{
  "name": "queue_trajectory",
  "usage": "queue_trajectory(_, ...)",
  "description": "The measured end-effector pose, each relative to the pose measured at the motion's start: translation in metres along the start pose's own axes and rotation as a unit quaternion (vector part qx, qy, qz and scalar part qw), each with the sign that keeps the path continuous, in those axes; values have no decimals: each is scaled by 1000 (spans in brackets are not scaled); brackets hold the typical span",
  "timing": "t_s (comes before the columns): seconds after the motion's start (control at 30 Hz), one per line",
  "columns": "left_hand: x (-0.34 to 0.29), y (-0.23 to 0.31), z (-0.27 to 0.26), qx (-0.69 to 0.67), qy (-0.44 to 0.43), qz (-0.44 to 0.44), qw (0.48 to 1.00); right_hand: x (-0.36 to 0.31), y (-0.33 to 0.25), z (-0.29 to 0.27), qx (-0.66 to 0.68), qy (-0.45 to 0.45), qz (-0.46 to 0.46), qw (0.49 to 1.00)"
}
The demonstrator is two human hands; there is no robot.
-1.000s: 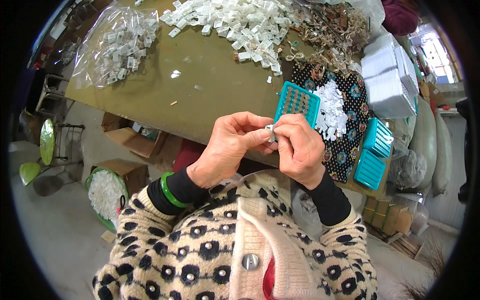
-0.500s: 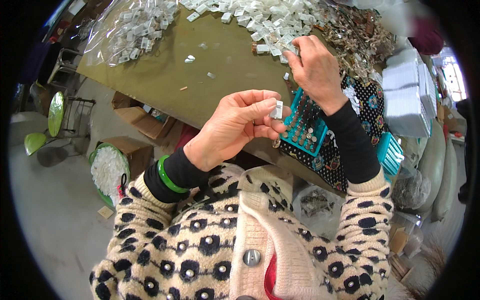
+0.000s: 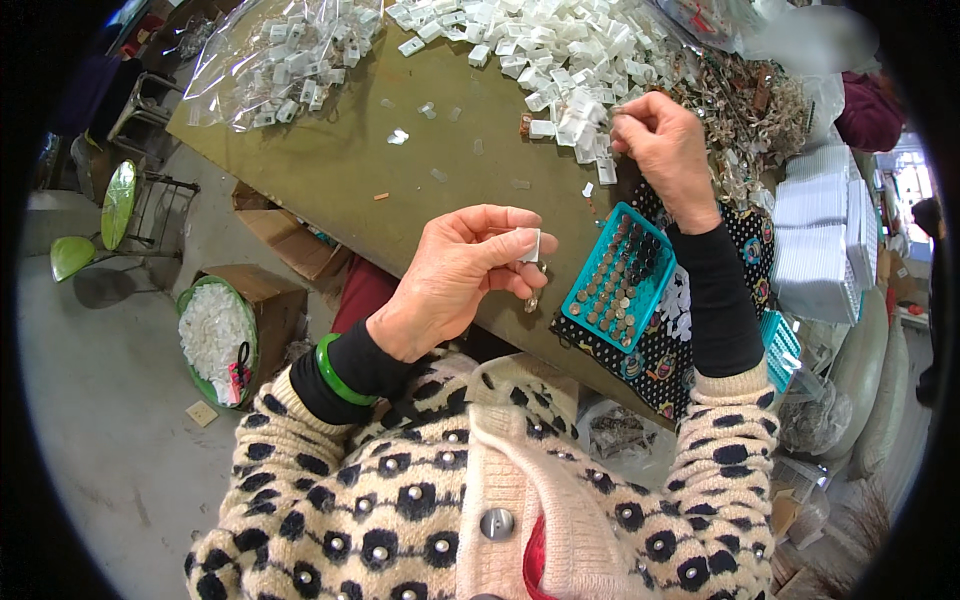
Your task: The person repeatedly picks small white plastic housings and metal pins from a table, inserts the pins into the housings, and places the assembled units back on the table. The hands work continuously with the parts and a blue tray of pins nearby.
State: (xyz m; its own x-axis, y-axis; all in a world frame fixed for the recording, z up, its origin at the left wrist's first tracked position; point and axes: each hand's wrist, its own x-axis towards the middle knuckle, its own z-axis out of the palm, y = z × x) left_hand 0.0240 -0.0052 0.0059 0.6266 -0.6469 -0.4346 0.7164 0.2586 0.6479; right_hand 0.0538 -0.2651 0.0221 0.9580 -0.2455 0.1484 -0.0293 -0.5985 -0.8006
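Note:
My left hand (image 3: 455, 275) pinches a small white plastic piece (image 3: 533, 246) between thumb and fingers, above the front of the green table. Small metal bits (image 3: 534, 290) dangle just below it by the fingertips. My right hand (image 3: 668, 155) is at the right edge of a heap of white plastic pieces (image 3: 560, 50). Its thumb and index finger are pressed together; whether something is between them I cannot make out. Between and below the hands lies a teal tray (image 3: 654, 300) with rows of small round metallic and dark parts, resting on a black dotted cloth (image 3: 640, 372).
A clear bag (image 3: 235, 75) of white pieces lies at the far left of the table. Tangled metallic parts (image 3: 755, 110) are heaped at the far right. White stacked trays (image 3: 815, 225) and another teal basket (image 3: 785, 352) stand right. A green basket (image 3: 183, 300) holds white pieces lower left.
My right hand has shifted along the heap to its right edge, and its fingers have closed together. In my left hand the white piece is turned, with metal bits now showing below it.

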Motion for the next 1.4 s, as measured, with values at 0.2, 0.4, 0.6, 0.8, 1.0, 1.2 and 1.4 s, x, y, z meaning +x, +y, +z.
queue_trajectory(0.2,2,0,-4,-7,-11,21,1000,0,-12,-23,245,9,107,963)
queue_trajectory(0.4,7,-4,-7,-1,-21,76,997,-19,-23,-20,316,-10,135,939)
queue_trajectory(0.6,5,-3,-10,-26,-29,74,997,-58,-53,9,426,-29,137,894)
queue_trajectory(0.8,-5,3,-11,-45,-61,73,994,-100,-75,41,349,4,128,928)
queue_trajectory(1.0,-14,3,-6,-66,-61,34,995,-123,-80,43,319,20,121,940)
queue_trajectory(1.2,-20,8,-8,-70,-85,-1,994,-132,-80,45,233,25,70,970)
queue_trajectory(1.4,-24,4,-2,6,-93,13,996,-145,-84,44,86,17,1,996)
